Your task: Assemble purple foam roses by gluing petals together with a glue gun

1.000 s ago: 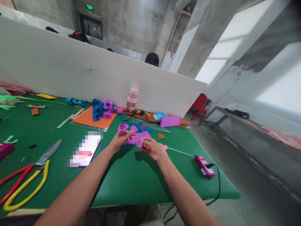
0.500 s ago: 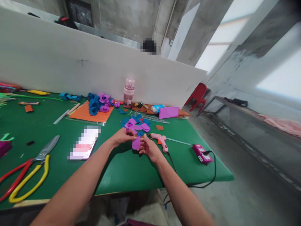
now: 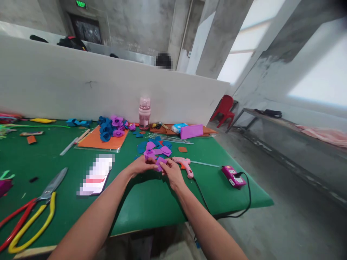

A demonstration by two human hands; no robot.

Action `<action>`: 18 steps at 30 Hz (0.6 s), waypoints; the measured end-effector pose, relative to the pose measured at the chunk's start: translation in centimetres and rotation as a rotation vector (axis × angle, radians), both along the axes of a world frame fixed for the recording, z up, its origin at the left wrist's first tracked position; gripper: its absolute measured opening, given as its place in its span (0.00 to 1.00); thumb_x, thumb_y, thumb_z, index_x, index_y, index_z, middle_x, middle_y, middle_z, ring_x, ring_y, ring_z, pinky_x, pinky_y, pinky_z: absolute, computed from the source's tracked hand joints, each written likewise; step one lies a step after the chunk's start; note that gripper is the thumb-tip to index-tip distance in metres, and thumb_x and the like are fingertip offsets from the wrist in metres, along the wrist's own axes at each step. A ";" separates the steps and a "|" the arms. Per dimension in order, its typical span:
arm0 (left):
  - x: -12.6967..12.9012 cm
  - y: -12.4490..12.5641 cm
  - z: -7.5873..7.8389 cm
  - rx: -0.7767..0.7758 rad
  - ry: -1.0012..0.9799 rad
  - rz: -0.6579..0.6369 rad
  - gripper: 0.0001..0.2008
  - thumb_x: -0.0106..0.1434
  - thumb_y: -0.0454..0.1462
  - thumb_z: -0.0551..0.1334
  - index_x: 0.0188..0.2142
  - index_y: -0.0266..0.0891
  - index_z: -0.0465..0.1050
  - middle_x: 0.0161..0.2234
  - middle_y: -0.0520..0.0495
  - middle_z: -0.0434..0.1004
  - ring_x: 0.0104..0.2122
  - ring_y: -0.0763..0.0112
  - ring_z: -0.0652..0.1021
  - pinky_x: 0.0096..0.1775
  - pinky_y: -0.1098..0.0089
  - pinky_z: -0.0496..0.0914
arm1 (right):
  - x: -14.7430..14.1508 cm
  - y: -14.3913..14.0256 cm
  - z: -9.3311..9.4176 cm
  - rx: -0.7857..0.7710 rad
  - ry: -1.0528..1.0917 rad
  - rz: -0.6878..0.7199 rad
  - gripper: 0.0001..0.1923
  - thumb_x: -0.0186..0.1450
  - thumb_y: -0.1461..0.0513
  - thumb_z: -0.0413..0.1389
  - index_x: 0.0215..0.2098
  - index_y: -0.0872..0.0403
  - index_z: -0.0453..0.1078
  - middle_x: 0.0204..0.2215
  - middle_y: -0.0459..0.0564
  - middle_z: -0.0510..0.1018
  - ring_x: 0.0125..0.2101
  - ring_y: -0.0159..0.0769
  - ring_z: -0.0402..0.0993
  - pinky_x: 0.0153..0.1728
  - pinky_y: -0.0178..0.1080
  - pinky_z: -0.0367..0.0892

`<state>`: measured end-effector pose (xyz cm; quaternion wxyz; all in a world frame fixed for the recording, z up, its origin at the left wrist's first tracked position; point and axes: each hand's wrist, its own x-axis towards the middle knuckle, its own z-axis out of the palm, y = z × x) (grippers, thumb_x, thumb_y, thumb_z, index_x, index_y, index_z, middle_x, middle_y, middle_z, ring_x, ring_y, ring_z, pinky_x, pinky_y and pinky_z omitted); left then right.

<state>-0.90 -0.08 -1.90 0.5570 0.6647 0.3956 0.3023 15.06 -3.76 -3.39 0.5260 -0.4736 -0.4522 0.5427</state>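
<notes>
**Purple petal pinched between both hands**

Since half a second ago, both hands have crept toward 12 o'clock, nearer the loose heap of purple and blue foam petals (image 3: 155,147). Left hand (image 3: 141,166) pinches a small purple foam flower bud (image 3: 149,155); right hand (image 3: 171,172) grips a flat purple foam petal (image 3: 160,162) against it (fingers closed on both). At 3 o'clock lies the pink glue gun (image 3: 183,164) on the green worktop (image 3: 141,202).

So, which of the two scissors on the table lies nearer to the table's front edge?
The yellow-handled scissors. Their loop handle reaches almost to the front edge of the green table, while the red-handled scissors lie just behind them, crossing under the grey blades.
</notes>
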 end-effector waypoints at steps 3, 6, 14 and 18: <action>0.0 0.2 -0.4 0.048 -0.013 0.013 0.10 0.47 0.41 0.66 0.26 0.34 0.73 0.25 0.47 0.74 0.26 0.71 0.71 0.27 0.72 0.63 | -0.1 -0.2 0.0 0.028 0.006 -0.020 0.12 0.51 0.56 0.59 0.29 0.55 0.66 0.18 0.39 0.66 0.17 0.23 0.59 0.18 0.29 0.58; 0.0 0.1 -0.3 0.043 -0.039 0.071 0.10 0.48 0.40 0.66 0.25 0.35 0.72 0.22 0.48 0.72 0.23 0.73 0.70 0.25 0.72 0.62 | 0.1 -0.4 -0.1 0.038 -0.053 -0.015 0.10 0.52 0.57 0.58 0.27 0.55 0.65 0.16 0.38 0.65 0.16 0.23 0.59 0.18 0.28 0.58; 0.3 0.4 -0.4 0.125 -0.046 0.095 0.10 0.47 0.41 0.66 0.26 0.35 0.71 0.25 0.48 0.74 0.26 0.71 0.73 0.30 0.71 0.67 | 0.2 -0.6 -1.2 0.033 -0.255 0.048 0.07 0.53 0.59 0.55 0.29 0.53 0.63 0.16 0.38 0.67 0.14 0.25 0.62 0.16 0.30 0.61; 0.3 0.6 -0.9 0.296 0.025 0.116 0.10 0.49 0.41 0.64 0.26 0.35 0.73 0.27 0.46 0.77 0.30 0.68 0.75 0.35 0.69 0.69 | 0.4 -0.4 -1.4 0.119 -0.365 0.025 0.05 0.55 0.59 0.53 0.28 0.53 0.65 0.16 0.39 0.67 0.15 0.26 0.63 0.17 0.30 0.61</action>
